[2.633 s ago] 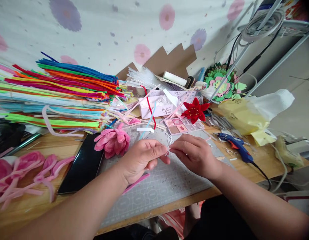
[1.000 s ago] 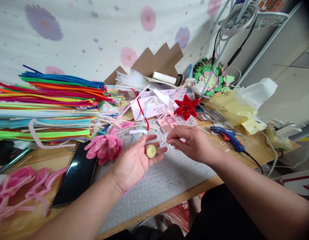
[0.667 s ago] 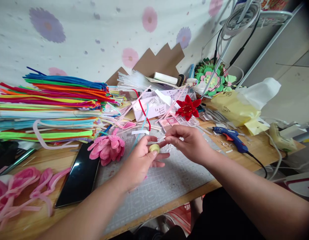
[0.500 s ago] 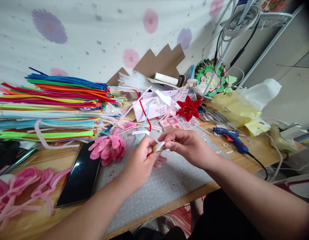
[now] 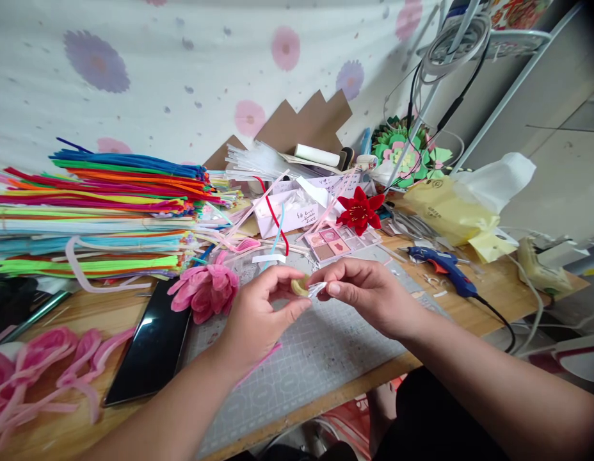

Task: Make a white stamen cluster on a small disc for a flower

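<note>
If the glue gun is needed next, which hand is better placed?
The right hand, probably: the glue gun lies to its right, while the left hand is farther away, holding a yellow disc. The right would first need to put down its white strands.

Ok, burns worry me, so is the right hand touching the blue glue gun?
Apart. The head view shows grey mat and wooden tabletop between the right hand and the blue glue gun.
</note>
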{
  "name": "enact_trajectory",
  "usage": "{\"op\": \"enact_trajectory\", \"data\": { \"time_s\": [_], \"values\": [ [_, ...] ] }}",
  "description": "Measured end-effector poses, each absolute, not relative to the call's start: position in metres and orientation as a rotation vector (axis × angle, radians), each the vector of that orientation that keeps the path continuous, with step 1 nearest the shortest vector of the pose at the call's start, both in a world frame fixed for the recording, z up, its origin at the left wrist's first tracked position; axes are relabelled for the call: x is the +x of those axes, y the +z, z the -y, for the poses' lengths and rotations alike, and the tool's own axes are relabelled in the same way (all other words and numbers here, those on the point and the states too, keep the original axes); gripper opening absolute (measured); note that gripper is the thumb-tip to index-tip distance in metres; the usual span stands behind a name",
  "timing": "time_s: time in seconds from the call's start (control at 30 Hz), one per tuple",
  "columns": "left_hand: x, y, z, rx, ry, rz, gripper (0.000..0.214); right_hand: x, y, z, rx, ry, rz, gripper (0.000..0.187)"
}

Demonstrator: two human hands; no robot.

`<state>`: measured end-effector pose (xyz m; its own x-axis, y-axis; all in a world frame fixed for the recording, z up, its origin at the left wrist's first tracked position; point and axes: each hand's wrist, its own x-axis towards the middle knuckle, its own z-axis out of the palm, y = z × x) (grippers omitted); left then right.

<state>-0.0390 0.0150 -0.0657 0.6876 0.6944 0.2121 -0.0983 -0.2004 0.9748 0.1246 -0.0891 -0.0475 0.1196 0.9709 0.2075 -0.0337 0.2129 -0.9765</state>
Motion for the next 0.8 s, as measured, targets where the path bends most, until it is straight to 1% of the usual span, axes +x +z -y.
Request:
{"op": "enact_trajectory", "data": {
  "time_s": [0.07, 0.23, 0.37, 0.5, 0.7, 0.8],
  "values": [
    [-0.038, -0.064, -0.015, 1.509, 0.743, -0.467, 0.023, 0.125, -0.045, 0.092, -1.065, 0.943, 1.264, 0.016],
    [-0.041, -0.07, -0.016, 1.372, 0.788, -0.428, 0.018, 0.126, -0.04, 0.099, -1.074, 0.768, 1.456, 0.008],
    [-0.04, -0.074, -0.016, 1.314, 0.778, -0.413, 0.014, 0.127, -0.041, 0.1, -1.087, 0.7, 1.509, 0.005],
    [-0.038, -0.072, -0.017, 1.337, 0.78, -0.463, 0.013, 0.126, -0.042, 0.098, -1.133, 0.648, 1.543, 0.006],
    [-0.036, -0.064, -0.015, 1.382, 0.773, -0.529, 0.016, 0.125, -0.041, 0.095, -1.137, 0.524, 1.743, 0.009],
    [-0.036, -0.062, -0.014, 1.403, 0.745, -0.529, 0.018, 0.125, -0.041, 0.094, -1.188, 0.529, 1.711, 0.007]
  ]
}}
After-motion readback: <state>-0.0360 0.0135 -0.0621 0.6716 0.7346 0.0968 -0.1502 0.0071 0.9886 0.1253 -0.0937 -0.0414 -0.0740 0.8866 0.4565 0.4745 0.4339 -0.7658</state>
